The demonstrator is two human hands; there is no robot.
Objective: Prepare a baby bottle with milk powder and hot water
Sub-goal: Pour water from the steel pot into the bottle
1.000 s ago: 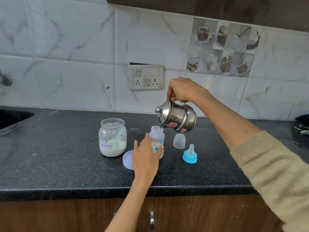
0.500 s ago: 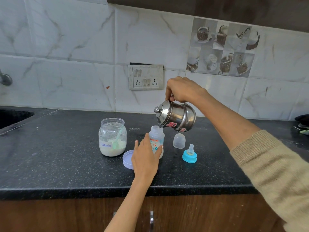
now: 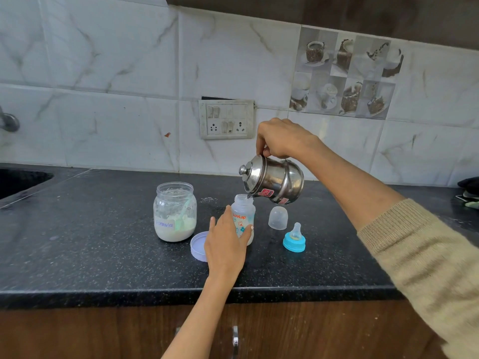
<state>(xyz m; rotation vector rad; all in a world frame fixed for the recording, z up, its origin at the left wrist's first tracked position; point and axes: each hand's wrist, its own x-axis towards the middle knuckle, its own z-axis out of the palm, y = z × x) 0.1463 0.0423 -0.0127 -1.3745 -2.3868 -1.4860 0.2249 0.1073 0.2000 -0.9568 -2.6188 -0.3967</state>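
Steel kettle (image 3: 274, 183) gripped by right hand (image 3: 282, 138); left hand (image 3: 225, 244) fingers (image 3: 248, 230) wrap bottle (image 3: 243, 218).

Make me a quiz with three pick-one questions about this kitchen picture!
1. Where is the clear cap?
A. on the bottle
B. on the counter, right of the bottle
C. in the jar

2. What colour is the ring under the teat?
A. blue
B. red
C. yellow

3. How is the steel kettle?
A. standing flat
B. lying on the counter
C. tilted, spout at the bottle's mouth

Answers: 1 B, it stands on the counter beside the baby bottle. 2 A, the ring is light blue. 3 C, the right hand tips it while the left hand holds the bottle.
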